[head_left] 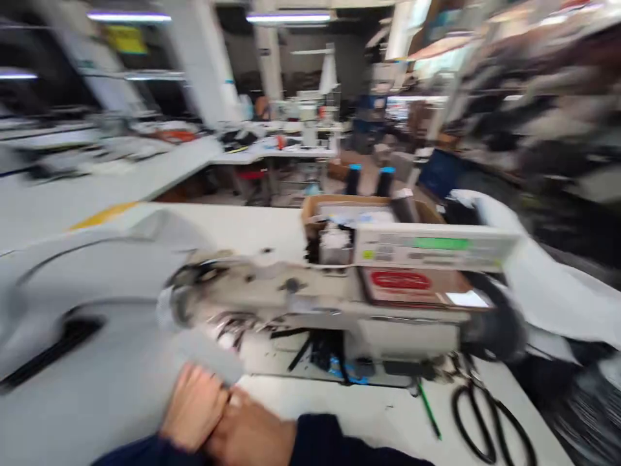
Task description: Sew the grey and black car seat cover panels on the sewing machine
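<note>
Both hands, left and right, press together, fingers bent, at the edge of the grey cloth; blur hides whether they pinch it. Cloth spreads left of the sewing machine, its corner near the needle end. Risks, my reading: a skewed pull could pucker or snag it; fingers crowding the needle end could get pricked; shaking could slide the brown box off the machine's top; a sleeve could sweep the green pen off the surface.

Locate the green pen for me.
In the head view, the green pen lies lower right on the white table, just left of the black-handled scissors.
</note>
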### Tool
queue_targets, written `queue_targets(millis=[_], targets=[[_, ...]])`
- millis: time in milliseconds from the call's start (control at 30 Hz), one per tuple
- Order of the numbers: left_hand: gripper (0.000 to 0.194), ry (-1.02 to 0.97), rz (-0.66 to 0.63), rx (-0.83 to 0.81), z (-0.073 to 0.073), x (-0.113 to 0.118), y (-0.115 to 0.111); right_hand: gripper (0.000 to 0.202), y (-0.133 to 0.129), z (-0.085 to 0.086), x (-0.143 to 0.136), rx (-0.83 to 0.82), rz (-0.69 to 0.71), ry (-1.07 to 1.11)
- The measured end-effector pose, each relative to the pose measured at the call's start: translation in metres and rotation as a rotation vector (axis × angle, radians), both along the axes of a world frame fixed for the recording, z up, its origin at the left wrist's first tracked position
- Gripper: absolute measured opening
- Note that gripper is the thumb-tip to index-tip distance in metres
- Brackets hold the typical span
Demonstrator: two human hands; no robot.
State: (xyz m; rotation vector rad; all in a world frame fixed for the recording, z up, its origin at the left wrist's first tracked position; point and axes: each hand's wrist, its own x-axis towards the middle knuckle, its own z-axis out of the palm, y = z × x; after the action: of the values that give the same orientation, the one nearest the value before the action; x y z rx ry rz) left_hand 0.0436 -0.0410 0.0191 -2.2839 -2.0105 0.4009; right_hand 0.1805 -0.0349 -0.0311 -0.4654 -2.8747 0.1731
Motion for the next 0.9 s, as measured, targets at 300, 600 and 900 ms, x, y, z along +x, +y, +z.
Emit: queue_targets(millis=[300, 600, 900], targets=[[0.072, -0.464, 0.215, -0.093, -0.013, -0.024, -0.074, 0.055, -0.086, -0.045, -0.035, 0.023, 0.012, -0.016], [0.045, -0.226, 0.125, -0.243, 0.031, -0.073, -0.051, 0.051, -0.089, 0.023, -0.108, -0.071, -0.045, -0.161], [0.053, -0.162, -0.055, -0.135, 0.000, -0.083, -0.050, 0.045, -0.091, 0.010, -0.097, 0.165, -0.032, -0.233]])
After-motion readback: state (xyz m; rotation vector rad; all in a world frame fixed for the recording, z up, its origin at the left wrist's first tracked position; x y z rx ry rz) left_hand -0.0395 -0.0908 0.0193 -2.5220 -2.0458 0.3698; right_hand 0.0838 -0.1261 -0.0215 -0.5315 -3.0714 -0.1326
